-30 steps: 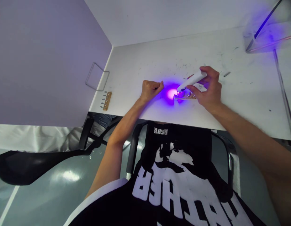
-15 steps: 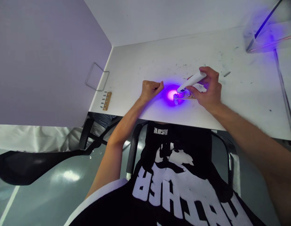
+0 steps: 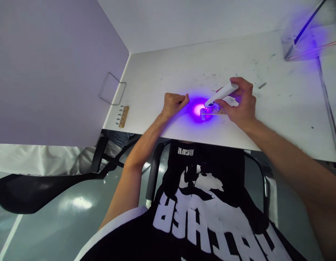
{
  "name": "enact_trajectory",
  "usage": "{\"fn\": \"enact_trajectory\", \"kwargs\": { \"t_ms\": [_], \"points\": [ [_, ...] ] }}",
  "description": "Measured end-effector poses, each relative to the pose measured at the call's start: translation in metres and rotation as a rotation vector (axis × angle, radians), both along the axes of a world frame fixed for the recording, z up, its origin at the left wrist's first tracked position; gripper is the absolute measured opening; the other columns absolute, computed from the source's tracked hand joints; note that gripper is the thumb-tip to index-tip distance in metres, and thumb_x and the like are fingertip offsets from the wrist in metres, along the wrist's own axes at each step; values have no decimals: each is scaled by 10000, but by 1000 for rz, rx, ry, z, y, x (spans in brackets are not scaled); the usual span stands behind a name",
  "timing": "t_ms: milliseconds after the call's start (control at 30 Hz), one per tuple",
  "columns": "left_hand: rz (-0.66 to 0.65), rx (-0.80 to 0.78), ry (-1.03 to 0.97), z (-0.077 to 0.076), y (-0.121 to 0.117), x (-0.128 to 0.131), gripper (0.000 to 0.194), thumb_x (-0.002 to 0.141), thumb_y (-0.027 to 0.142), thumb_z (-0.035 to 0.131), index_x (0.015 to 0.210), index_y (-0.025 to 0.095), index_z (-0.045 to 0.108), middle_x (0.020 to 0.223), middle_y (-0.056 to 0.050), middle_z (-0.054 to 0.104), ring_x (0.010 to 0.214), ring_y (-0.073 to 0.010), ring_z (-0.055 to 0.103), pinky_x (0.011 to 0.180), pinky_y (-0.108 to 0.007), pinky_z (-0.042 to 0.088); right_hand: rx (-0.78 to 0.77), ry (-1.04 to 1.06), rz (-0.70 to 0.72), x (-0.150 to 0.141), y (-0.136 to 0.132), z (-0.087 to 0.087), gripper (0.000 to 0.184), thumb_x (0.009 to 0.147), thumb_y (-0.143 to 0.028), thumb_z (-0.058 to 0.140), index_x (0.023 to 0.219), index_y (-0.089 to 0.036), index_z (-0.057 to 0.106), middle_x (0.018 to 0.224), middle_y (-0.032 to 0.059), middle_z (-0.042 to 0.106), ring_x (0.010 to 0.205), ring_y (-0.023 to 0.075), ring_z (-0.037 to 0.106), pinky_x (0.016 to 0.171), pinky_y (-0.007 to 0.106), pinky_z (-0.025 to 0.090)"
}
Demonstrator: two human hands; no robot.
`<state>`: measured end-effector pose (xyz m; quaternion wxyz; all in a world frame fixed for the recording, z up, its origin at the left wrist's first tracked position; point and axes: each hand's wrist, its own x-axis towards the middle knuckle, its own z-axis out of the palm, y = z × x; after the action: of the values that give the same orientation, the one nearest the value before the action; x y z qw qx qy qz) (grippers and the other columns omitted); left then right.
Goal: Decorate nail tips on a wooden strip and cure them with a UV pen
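Note:
My right hand [image 3: 244, 105] is closed round a slim white handheld UV lamp [image 3: 221, 95], which slants down to the left. Violet light from its lower end makes a bright pink-white spot on the table. Directly beneath the lamp lies a small wooden strip [image 3: 219, 112] with little pieces on it, partly covered by my right fingers and washed out by the glow. My left hand [image 3: 173, 103] rests on the table left of the light, curled into a fist, with nothing showing in it.
A second wooden strip [image 3: 124, 116] carrying several nail-like tips lies at the table's left, near a bent wire frame [image 3: 113, 88]. A small metallic piece [image 3: 262, 85] lies right of my right hand. A clear stand [image 3: 298, 47] is at the back right. White panels [image 3: 211, 21] border the table.

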<state>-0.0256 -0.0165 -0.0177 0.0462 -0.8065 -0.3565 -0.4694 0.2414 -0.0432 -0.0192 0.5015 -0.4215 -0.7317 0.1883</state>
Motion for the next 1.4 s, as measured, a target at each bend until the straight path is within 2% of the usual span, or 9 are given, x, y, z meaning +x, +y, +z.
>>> {"fn": "enact_trajectory", "kwargs": {
  "t_ms": [200,333,433,700,833,967,1100,1400],
  "points": [
    [-27,15,-24,-1,1,0,588,1001,279,521,513,171,211,487,75,138,434,-31,122,446,-251,122,-23,5,34,0,-3,1,669,821,-542,718,1388,-494,367,1328,-57,649,1090,251,713,963,515,644],
    [-20,23,-24,-1,1,1,588,1000,272,520,514,172,204,489,75,133,434,-34,114,449,-259,122,11,4,8,-1,-1,1,670,810,-586,718,1376,-428,396,1282,-22,674,1057,251,724,929,512,652],
    [-17,20,-23,-1,1,0,591,1001,281,520,513,171,205,491,75,132,437,-35,111,451,-260,122,38,14,-17,-2,1,0,678,793,-619,724,1363,-436,406,1237,-16,690,1034,255,729,918,506,655],
    [-10,-3,-5,-1,1,-1,580,1014,292,502,532,175,201,510,72,132,454,-36,115,455,-259,118,12,31,0,-2,-1,2,652,826,-563,721,1371,-440,385,1194,-18,700,1053,242,721,976,512,635],
    [-26,22,-11,0,1,0,575,1009,278,507,539,182,191,503,74,120,446,-37,108,444,-257,115,17,33,-9,-2,0,1,680,791,-585,744,1359,-452,396,1215,-27,689,1043,264,721,949,544,642],
    [-21,7,-11,0,1,0,580,1012,297,502,539,185,184,505,75,109,439,-38,107,446,-259,111,8,1,-14,-1,-1,2,644,819,-564,720,1366,-493,388,1275,-49,666,1071,257,712,969,524,641],
    [-16,-10,2,0,0,-1,580,1025,316,480,538,186,192,498,76,119,430,-40,120,450,-260,125,11,-10,-11,0,-3,3,662,817,-565,721,1379,-492,379,1288,-50,663,1074,265,713,950,527,647],
    [-40,49,-32,1,1,0,581,990,237,537,518,170,204,482,78,138,422,-22,126,432,-242,113,16,-13,6,1,-2,1,681,808,-481,755,1386,-453,396,1319,-38,650,1046,252,725,903,496,661]
  ]
}}
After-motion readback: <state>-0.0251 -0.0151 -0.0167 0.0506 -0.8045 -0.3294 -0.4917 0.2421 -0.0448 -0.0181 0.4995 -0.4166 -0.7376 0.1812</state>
